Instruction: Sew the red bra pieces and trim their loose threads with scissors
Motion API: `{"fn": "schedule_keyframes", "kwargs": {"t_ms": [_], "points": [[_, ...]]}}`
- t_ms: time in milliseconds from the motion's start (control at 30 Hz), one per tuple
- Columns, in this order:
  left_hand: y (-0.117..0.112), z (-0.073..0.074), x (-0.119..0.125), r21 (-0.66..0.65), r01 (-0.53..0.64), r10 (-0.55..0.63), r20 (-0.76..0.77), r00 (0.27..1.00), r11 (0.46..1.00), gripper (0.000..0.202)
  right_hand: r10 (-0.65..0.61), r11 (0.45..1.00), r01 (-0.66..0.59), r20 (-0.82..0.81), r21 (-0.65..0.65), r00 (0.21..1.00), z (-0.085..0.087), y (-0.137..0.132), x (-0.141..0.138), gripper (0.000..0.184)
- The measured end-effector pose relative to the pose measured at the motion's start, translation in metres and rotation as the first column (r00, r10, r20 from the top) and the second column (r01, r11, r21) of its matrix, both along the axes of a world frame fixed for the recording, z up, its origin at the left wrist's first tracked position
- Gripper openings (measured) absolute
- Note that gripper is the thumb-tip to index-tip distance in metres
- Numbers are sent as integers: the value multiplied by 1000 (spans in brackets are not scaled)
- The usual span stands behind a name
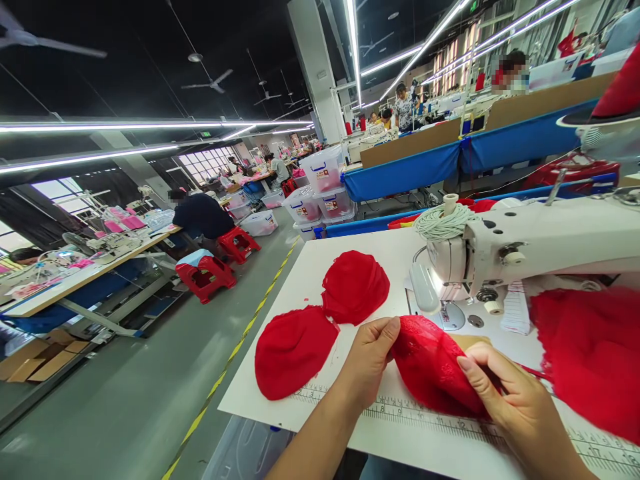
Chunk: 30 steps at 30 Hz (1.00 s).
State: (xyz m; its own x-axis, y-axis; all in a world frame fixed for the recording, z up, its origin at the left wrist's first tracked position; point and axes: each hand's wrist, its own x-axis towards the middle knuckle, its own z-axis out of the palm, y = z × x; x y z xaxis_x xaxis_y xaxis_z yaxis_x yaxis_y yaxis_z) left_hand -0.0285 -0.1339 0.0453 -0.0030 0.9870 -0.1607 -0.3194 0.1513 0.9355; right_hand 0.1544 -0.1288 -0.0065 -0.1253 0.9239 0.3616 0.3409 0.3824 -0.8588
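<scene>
Between my hands is a red lace-covered bra cup (430, 367), held just above the white sewing table (280, 267). My left hand (373, 350) pinches its upper left edge between thumb and fingers. On the opposite edge, my right hand (510, 387) grips with the thumb on top and the fingers partly hidden behind. Two more red cups, one nearer (295, 350) and one farther (356, 287), lie on the table to the left, meeting at their edges. Behind the held cup stands the white sewing machine (530, 247), its needle area lit.
A pile of red fabric (595, 353) lies right of my right hand. Pale green cord (447, 221) sits on the machine head. A printed ruler (400, 410) runs along the table's front edge. Clear plastic bins (325, 187), red stools (206, 275) and other people working stand beyond.
</scene>
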Motion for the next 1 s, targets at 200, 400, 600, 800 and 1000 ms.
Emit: {"fn": "schedule_keyframes", "kwargs": {"t_ms": [200,400,600,800,1000], "points": [[0,-2,-1,-2,3,-3,0,1000,1000,50,-18,1000,18,1,-3,1000,3,-1,-1,35],[-1,-2,0,-7,-4,4,1,1000,1000,50,11,1000,-12,-10,-15,1000,2,0,0,34],[0,-2,-1,8,1,-1,0,1000,1000,50,9,1000,-10,-12,-27,1000,1,-1,0,33],[-1,0,0,-1,-4,4,-4,1000,1000,50,17,1000,-17,-10,-24,1000,0,-1,0,33],[-1,0,-1,-3,-2,2,-3,1000,1000,50,0,1000,0,-7,-25,1000,2,-1,0,32]]}}
